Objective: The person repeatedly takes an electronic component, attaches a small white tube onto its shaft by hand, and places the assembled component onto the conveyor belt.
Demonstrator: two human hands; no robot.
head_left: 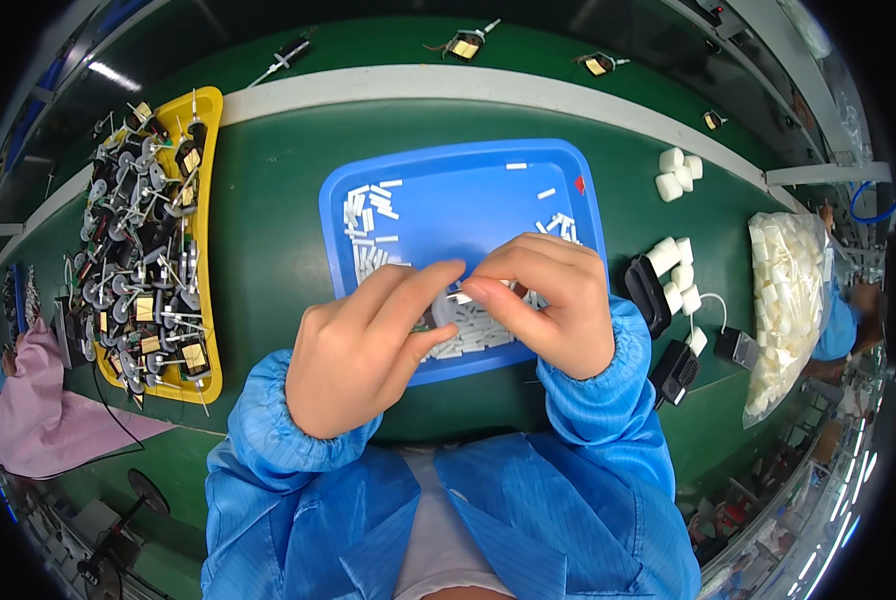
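the blue tray (448,157) rests on the green tabletop (278,180) and contains loose short white pieces (473,335). above the tray, the right hand (558,300) has its grip pinching a small white part (459,296); the left hand (343,340) is curved beside that part, and its grip cannot be determined. at left, a yellow tray (208,270) contains piled parts with gray discs. at right, a clear bag (765,400) contains white blocks (776,265).

PASSAGE: between yellow bin (206,250) and blue tray (458,200) | BLOCKING RIGHT: white blocks (682,276)
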